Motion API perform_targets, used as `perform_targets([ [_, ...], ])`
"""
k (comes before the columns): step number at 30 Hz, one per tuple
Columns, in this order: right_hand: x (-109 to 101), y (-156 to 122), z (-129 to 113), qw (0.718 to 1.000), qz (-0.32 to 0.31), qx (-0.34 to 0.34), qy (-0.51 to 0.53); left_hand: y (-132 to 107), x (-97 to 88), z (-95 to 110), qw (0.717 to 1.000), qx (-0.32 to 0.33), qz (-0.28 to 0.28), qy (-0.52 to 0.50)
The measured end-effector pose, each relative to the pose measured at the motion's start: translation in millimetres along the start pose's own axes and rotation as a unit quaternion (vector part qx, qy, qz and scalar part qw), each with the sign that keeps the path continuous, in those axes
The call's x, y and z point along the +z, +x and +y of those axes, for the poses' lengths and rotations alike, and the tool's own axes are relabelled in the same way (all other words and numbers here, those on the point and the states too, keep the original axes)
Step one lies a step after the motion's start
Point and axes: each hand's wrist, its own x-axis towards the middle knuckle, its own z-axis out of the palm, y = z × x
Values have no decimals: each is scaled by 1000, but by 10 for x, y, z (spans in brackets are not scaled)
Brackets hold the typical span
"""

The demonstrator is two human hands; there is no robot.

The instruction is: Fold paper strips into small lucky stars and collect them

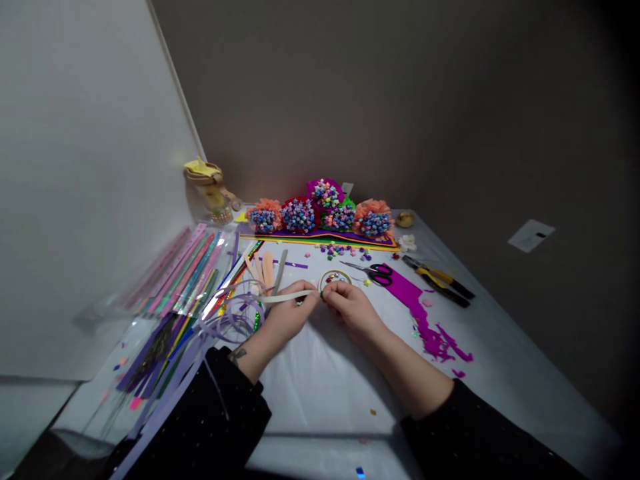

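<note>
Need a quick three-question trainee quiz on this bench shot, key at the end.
1. True or false: in the picture, the scissors lie left of the pliers.
2. The pliers' handles are: A) pink; B) yellow and black; C) green.
3. Fill in: a pale ____ runs over the left hand toward the right hand.

Key: 1. True. 2. B. 3. strip.

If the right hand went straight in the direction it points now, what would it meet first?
The right hand would probably meet the left hand first, near the pale strip, though depth is unclear.
</note>
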Motion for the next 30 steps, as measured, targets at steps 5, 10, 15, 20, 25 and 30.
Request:
perform_targets([
  [5,0,-20,-14,999,-3,-36,-29,-1,-39,19,1000,-25,2,-15],
  [10,-20,-23,-21,993,14,-90,-79,15,-58,41,1000,-9,4,-11],
  [15,-23,-24,-40,988,4,-100,-115,15,-66,53,1000,20,-5,11],
  [20,-20,-22,-46,987,6,-105,-120,7,-62,44,999,22,0,40],
  [25,-36,-15,-45,986,9,-104,-132,17,-39,22,999,6,-33,-18],
  [30,-65,-8,-53,983,4,-115,-145,35,-32,-9,996,0,-60,-60],
])
